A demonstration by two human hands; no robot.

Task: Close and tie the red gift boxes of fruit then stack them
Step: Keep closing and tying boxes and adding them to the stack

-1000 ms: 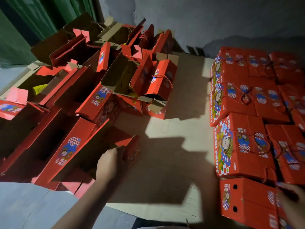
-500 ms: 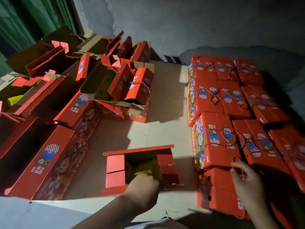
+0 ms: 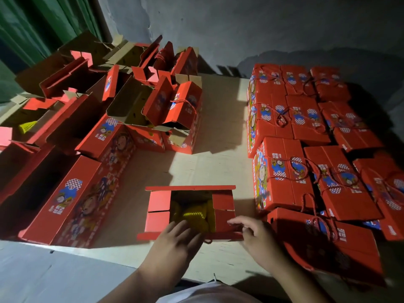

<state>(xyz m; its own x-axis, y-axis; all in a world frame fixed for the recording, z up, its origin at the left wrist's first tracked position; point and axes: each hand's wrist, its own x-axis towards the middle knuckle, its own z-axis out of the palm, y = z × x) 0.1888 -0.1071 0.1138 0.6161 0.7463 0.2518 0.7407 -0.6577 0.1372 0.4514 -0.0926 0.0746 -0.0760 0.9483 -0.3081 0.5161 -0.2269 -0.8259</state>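
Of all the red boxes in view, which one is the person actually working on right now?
The open box at centre front, alone on the cardboard sheet. Its flaps are spread, yellow-wrapped fruit shows inside, and the left hand and right hand are at its near edge.

At lower centre an open red gift box (image 3: 190, 212) sits on a cardboard sheet (image 3: 218, 132), yellow netted fruit (image 3: 194, 215) inside. The left hand (image 3: 177, 239) lies flat on its near flap; the right hand (image 3: 255, 232) touches its right flap. Tied boxes (image 3: 306, 132) fill the right of the frame, unclosed boxes (image 3: 98, 119) the left.
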